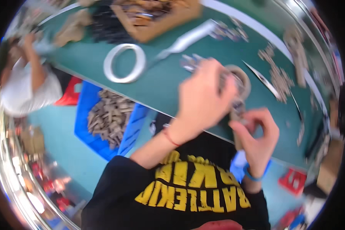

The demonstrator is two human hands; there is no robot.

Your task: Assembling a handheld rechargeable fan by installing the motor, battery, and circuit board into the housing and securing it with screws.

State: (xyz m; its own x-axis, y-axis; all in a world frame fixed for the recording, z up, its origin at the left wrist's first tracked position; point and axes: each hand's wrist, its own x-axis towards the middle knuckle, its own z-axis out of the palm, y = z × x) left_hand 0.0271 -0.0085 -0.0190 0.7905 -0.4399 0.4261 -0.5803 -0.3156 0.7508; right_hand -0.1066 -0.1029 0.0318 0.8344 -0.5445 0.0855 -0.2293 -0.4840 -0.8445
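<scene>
Over the table's near edge my left hand [203, 97] is closed, its fingers bent towards the thumb around something small and greyish that blur and the fingers hide. Right beside those fingertips is a beige tape roll [247, 81], partly covered by the hand. My right hand [261, 134] sits lower and to the right, thumb and forefinger pinched at a small item below the roll. A narrow beige strip [238, 141] runs down by this thumb. What either hand grips cannot be made out clearly.
A white ring-shaped roll [142, 62] lies left on the green table [161, 86]. Pointed scissors or tweezers [261, 78] and a pile of beige pieces [281, 82] are right. A cardboard box [143, 36] stands far; a blue bin [82, 115] of brownish pieces sits lower left. Another person [30, 86] is left.
</scene>
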